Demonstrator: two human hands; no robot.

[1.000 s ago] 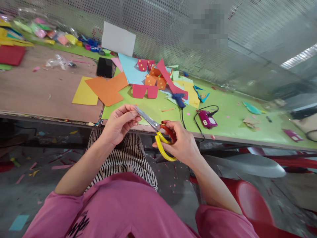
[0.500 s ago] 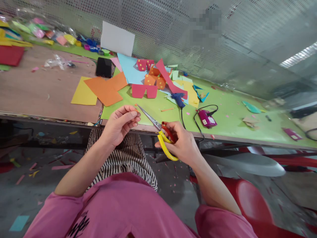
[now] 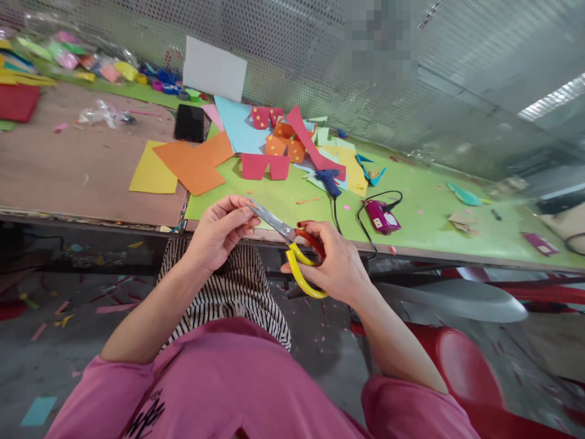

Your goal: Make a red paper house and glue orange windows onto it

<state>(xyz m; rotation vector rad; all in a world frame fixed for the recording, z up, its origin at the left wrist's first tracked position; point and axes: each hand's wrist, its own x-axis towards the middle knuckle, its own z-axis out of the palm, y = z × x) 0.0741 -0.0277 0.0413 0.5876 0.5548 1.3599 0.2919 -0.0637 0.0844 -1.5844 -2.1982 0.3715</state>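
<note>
Scissors (image 3: 280, 227) with one yellow and one red-orange handle are held in my right hand (image 3: 336, 262), fingers through the loops. Their blades point up and left and reach the fingertips of my left hand (image 3: 223, 231). Thumb and forefinger of that hand are pinched on a tiny orange paper piece, mostly hidden now behind the blade tips. Just beyond the fingertips, a small orange scrap (image 3: 249, 192) lies on the green tabletop. Farther back are red paper glasses (image 3: 265, 166) and orange paper glasses with yellow dots (image 3: 275, 146).
A blue glue gun (image 3: 329, 180) lies right of the glasses, its cord hanging near a purple box (image 3: 382, 217). Orange paper (image 3: 194, 161), yellow paper (image 3: 153, 169) and a black phone (image 3: 189, 123) lie to the left. A red chair (image 3: 466, 366) stands at lower right.
The scissors have moved slightly left, and their blade tips have come to my left fingertips, covering the orange piece there. My left hand has stayed almost still.
</note>
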